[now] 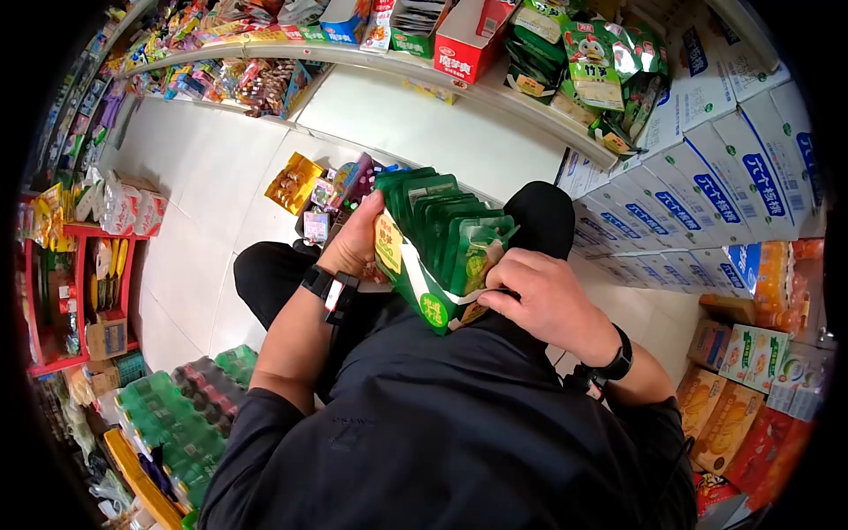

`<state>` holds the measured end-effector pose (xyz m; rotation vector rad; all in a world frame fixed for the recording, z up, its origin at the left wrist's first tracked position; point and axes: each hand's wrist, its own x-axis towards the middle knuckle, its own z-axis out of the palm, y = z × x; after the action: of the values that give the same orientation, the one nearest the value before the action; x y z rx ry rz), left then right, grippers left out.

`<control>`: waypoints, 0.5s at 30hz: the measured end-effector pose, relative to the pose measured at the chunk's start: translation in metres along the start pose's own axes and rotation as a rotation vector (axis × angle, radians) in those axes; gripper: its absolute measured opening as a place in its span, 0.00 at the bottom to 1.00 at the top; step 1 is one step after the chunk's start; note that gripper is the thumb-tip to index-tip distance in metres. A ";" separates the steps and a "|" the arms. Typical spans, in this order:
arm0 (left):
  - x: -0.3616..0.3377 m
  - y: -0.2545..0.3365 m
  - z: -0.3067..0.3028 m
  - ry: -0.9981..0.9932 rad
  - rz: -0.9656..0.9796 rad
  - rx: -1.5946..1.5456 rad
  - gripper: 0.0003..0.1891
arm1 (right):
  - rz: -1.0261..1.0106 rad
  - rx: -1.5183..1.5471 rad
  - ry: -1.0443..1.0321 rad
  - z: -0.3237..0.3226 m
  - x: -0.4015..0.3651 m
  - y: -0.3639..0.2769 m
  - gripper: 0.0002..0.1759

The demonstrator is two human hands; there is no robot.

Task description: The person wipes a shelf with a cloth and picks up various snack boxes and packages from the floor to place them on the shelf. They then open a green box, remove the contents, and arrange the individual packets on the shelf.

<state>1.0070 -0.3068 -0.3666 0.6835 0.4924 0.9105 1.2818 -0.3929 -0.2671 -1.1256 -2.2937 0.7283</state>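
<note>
A green display box (411,274) filled with upright green snack packets (446,230) rests over my lap, tilted. My left hand (355,237) grips its left end, thumb up along the corner. At the right end, my right hand (534,291) pinches the box's edge between thumb and fingers, near a torn-looking pale rim. Just beyond the box on the floor lie a yellow snack bag (294,184) and several small colourful packages (349,181).
Ahead runs a shelf (371,58) with snack packets and a red box (471,40). Stacked blue-and-white drink cartons (707,190) stand at the right. Green shrink-wrapped bottles (168,433) are at lower left, below a red rack (79,231). Brown cartons (726,420) sit at lower right.
</note>
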 end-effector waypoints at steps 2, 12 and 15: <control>-0.002 0.008 0.009 -0.012 0.001 0.024 0.39 | -0.031 -0.002 -0.022 0.000 0.001 -0.001 0.14; -0.017 0.028 0.011 0.051 0.064 0.084 0.42 | 0.042 0.115 -0.185 -0.024 0.004 -0.026 0.13; -0.020 0.033 0.012 0.064 0.062 0.199 0.45 | 0.090 0.261 -0.402 -0.032 0.009 -0.031 0.11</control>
<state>0.9863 -0.3133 -0.3330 0.8559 0.6274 0.9515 1.2795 -0.3936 -0.2220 -1.0378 -2.3789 1.3517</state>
